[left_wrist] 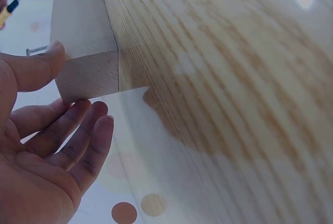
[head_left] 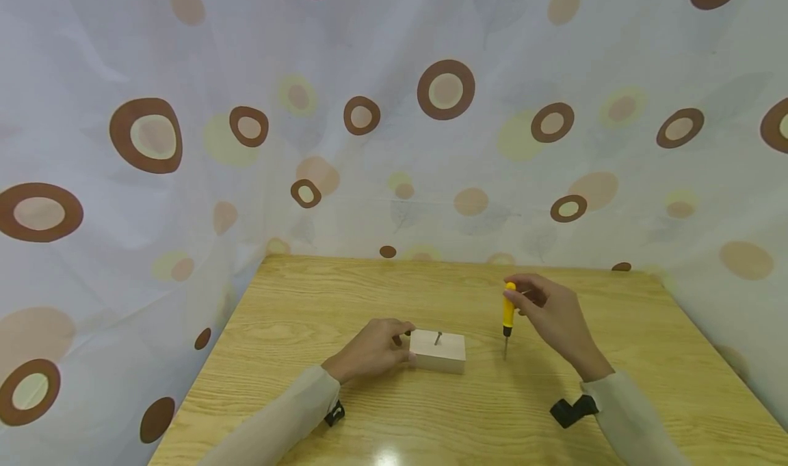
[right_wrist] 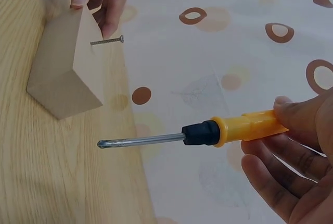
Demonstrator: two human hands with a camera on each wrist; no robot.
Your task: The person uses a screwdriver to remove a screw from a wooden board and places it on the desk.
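A pale wooden block lies on the wooden table, and a screw stands up from its top face, slightly tilted, much of its shank showing. My left hand grips the block's left end, thumb on the near side and fingers on the far side. To the right of the block, my right hand pinches a yellow screwdriver by the upper part of its handle. The screwdriver hangs nearly upright with its metal tip pointing down, apart from the screw.
The wood-grained table spreads around both hands. A white curtain with brown and beige circles rises behind the table and along its sides. Dark wrist straps show below the sleeves.
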